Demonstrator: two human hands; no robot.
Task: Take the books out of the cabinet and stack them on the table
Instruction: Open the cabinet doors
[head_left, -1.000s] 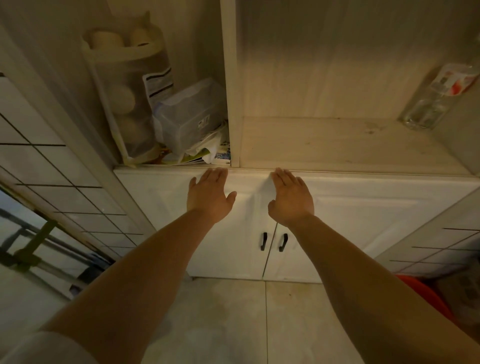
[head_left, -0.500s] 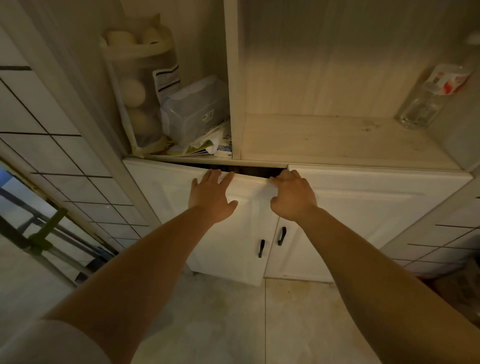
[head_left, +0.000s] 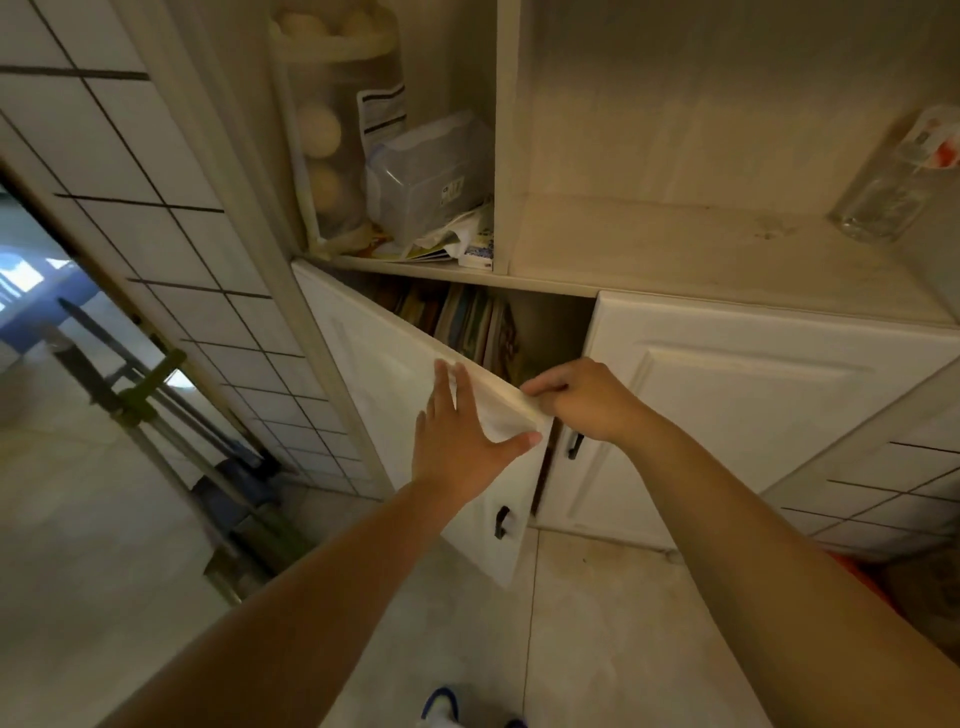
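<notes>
The white cabinet's left door stands partly open. Behind it several books stand upright in a row, only their upper parts showing. My right hand grips the door's top corner, fingers curled over its edge. My left hand lies flat against the door's front face, fingers spread. The right door is closed. No table is in view.
On the open shelf above sit a tall holder of paper rolls, a clear plastic box on loose papers, and a plastic bottle at the right. Mop poles lean against the tiled wall at left. Tiled floor lies below.
The left door has swung outward from closed, exposing the books inside. My right hand has curled over the door's top edge; my left hand stays flat on its face.
</notes>
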